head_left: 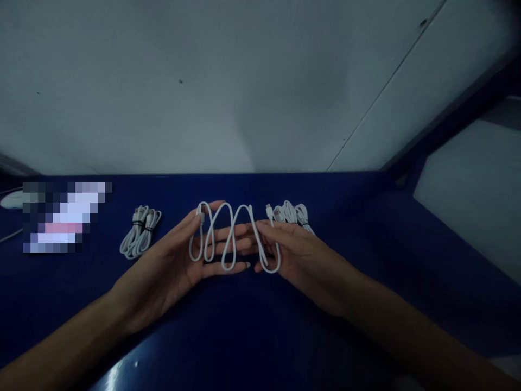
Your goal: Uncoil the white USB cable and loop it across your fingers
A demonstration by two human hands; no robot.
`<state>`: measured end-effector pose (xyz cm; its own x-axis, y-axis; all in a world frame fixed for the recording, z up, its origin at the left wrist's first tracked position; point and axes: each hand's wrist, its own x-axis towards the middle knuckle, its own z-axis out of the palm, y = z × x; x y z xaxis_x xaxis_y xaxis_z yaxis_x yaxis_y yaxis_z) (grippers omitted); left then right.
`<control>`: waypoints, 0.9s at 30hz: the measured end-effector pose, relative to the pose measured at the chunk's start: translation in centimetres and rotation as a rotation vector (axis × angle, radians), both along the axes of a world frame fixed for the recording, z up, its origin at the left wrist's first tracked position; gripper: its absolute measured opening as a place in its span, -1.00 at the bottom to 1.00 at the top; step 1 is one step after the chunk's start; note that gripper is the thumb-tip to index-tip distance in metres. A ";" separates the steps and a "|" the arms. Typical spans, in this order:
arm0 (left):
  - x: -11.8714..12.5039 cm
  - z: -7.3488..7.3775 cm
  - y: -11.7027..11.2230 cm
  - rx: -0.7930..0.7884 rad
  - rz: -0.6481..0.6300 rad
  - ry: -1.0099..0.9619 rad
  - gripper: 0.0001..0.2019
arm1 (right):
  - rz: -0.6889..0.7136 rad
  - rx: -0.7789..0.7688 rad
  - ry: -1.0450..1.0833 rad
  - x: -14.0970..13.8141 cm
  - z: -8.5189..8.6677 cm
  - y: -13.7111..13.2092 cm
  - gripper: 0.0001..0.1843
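A white USB cable (233,233) hangs in loose, wavy loops between my two hands, over the blue table. My left hand (187,244) pinches one end by its plug, with the thumb on top and the other fingers stretched beneath the loops. On the other side my right hand (285,244) grips the cable between thumb and fingers, and the connector at this end points up above the thumb. The fingertips of both hands meet or overlap behind the loops.
Two bundled white cables (140,231) tied with dark bands lie left of my hands. More bundled cables (291,213) lie behind my right hand, partly hidden. A pixelated object (67,220) and a white rounded item (12,199) are at far left. A pale wall (211,108) rises behind the blue table (203,347).
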<state>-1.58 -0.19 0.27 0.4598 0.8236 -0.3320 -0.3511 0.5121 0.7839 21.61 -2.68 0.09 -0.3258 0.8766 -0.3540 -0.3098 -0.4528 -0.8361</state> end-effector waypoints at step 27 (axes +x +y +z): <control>-0.2 -0.5 0.1 -0.012 -0.052 0.029 -0.54 | -0.104 0.186 -0.273 -0.2 0.0 0.4 -0.81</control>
<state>-1.74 -0.13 -0.27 0.4923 0.7946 -0.3554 -0.3008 0.5385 0.7872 21.44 -2.28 0.04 -0.1467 0.9579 -0.2467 -0.1000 -0.2624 -0.9598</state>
